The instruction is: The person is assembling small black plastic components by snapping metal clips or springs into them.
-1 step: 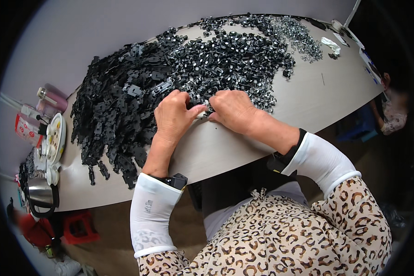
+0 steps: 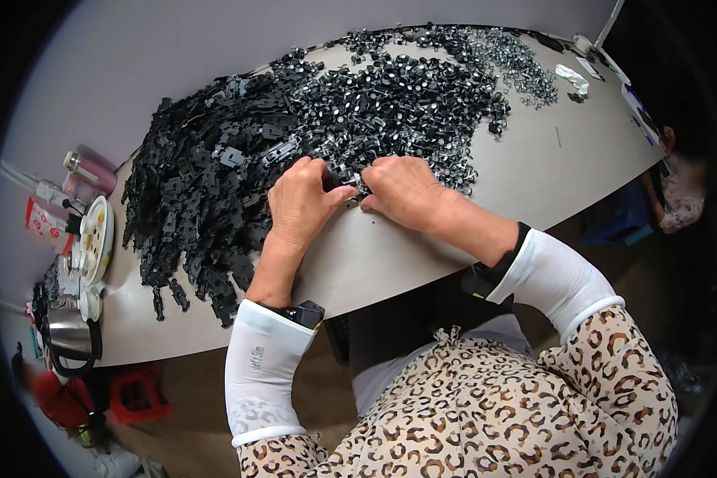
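My left hand (image 2: 299, 199) is closed at the near edge of the heaps, its fingers curled and its thumb pointing toward the other hand. Close beside it, my right hand (image 2: 402, 191) is closed too, with bent fingers and the thumb tucked under. What they pinch, if anything, is hidden by the fingers. Just beyond both hands spreads a heap of small black-and-metal parts with round silvery ends (image 2: 398, 103). Left of my left hand lies a big pile of flat black plastic pieces (image 2: 207, 159).
Small metal clips (image 2: 522, 64) lie at the far right, near a crumpled white tissue (image 2: 572, 78). On the left stand a pink-lidded bottle (image 2: 92, 174), a plate (image 2: 97, 239) and a steel kettle (image 2: 72, 334). A red stool (image 2: 139, 394) is below the table; another person (image 2: 683, 187) sits at the right.
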`<state>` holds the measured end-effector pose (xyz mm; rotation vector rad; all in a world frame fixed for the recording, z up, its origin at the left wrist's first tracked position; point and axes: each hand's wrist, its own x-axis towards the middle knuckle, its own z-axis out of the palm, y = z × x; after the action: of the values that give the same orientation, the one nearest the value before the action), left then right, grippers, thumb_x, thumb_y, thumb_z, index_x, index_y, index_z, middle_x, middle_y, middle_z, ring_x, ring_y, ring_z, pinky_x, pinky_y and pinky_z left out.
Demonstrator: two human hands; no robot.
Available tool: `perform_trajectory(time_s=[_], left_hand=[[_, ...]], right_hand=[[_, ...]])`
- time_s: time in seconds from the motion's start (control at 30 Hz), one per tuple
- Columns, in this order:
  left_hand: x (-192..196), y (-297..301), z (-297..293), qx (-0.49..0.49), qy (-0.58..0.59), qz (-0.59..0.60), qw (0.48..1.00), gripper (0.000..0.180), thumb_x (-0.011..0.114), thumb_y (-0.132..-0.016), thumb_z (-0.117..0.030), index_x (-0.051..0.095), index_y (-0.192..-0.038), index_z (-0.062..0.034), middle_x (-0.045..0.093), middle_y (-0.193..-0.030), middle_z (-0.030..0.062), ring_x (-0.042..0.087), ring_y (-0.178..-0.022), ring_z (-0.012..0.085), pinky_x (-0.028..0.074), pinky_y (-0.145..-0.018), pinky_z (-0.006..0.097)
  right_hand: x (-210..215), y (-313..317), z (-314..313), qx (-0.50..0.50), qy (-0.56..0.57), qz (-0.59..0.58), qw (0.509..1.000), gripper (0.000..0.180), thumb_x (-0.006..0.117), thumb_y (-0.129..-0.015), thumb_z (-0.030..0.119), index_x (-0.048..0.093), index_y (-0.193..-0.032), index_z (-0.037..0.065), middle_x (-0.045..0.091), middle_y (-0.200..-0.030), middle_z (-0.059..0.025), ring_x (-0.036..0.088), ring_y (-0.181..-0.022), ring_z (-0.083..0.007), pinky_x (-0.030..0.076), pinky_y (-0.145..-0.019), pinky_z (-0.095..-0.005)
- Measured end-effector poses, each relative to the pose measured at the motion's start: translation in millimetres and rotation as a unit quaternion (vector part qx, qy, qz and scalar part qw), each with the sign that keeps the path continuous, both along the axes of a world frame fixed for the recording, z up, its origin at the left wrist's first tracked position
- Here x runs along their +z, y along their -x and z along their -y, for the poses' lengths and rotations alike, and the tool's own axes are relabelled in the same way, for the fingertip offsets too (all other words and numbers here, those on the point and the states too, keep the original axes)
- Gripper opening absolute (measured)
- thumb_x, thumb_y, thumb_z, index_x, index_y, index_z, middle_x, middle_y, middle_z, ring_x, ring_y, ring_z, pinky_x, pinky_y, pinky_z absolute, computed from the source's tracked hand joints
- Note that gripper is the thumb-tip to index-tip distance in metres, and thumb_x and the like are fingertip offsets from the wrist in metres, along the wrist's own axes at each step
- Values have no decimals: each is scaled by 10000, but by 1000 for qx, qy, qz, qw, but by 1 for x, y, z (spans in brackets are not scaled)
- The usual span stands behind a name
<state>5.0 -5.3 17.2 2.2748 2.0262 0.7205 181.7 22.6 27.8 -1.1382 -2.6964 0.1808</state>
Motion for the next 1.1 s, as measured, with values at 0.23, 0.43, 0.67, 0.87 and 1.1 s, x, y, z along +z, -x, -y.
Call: perform_trajectory(time_s=[0.23,0.43,0.67,0.87,1.1], left_hand=[[-8,16,-10,35,24,247,968,168,627,-667,-55,652,-813,25,638,-701,105,587,-574,167,490,-583,300],[-1,23,-8,-51,173,644,744,108,597,-771,27,643,-867,7,593,-691,-3,420,-466,-3,273,-376,151],[-1,19,-5,-90,250,655,707,109,636,-783,3,643,-891,16,598,-711,12,441,-483,11,290,-392,147],[7,16,-3,-118,269,705,646,203,611,-877,-179,630,-973,-1,624,-779,29,506,-574,42,340,-422,141],[-5,20,-5,-116,266,711,640,132,680,-796,-36,618,-912,-46,601,-695,17,490,-473,46,383,-414,175]], right_hand=[[-14,-13,-3,18,-4,-97,995,167,656,-778,176,612,-745,19,613,-758,-135,621,-758,-321,501,-649,-409],[-10,-12,-16,16,74,-285,955,116,596,-799,90,654,-795,-11,633,-738,-181,639,-718,-314,502,-638,-387],[3,0,-16,-52,305,-388,868,148,607,-815,95,651,-773,-40,609,-595,-64,584,-524,-97,469,-483,-269],[6,-7,-15,40,338,-469,815,83,551,-871,20,630,-856,1,600,-657,-14,547,-540,-52,448,-459,-191],[1,-14,-24,114,23,-348,930,94,668,-758,26,657,-851,39,605,-773,-60,606,-686,-179,492,-604,-277]])
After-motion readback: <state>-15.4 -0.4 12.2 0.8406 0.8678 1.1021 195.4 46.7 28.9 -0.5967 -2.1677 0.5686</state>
